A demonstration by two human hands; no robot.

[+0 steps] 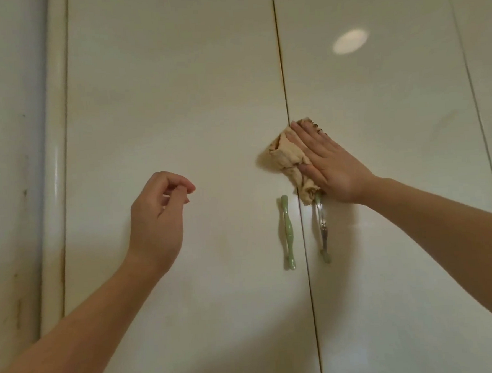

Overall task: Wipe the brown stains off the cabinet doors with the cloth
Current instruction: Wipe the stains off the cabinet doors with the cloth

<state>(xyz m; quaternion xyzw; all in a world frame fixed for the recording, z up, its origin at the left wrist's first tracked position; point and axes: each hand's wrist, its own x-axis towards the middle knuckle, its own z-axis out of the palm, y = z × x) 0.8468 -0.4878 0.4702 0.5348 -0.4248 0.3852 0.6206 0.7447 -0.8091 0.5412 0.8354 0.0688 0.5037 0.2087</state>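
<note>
Two glossy cream cabinet doors fill the view, the left door (177, 118) and the right door (378, 106), meeting at a dark vertical seam. My right hand (328, 162) lies flat with straight fingers and presses a crumpled tan cloth (287, 157) against the seam, just above the handles. The cloth's lower end hangs over the top of the right handle. A brownish line runs along the upper seam (280, 57). My left hand (157, 217) hovers in front of the left door, fingers loosely curled, holding nothing.
A pale green handle (288, 232) sits on the left door beside the seam; a silver and green handle (323, 230) sits on the right door. A rounded cream post (54, 175) borders the left door, with a stained wall (9, 200) beyond. Another door seam (477, 100) runs at far right.
</note>
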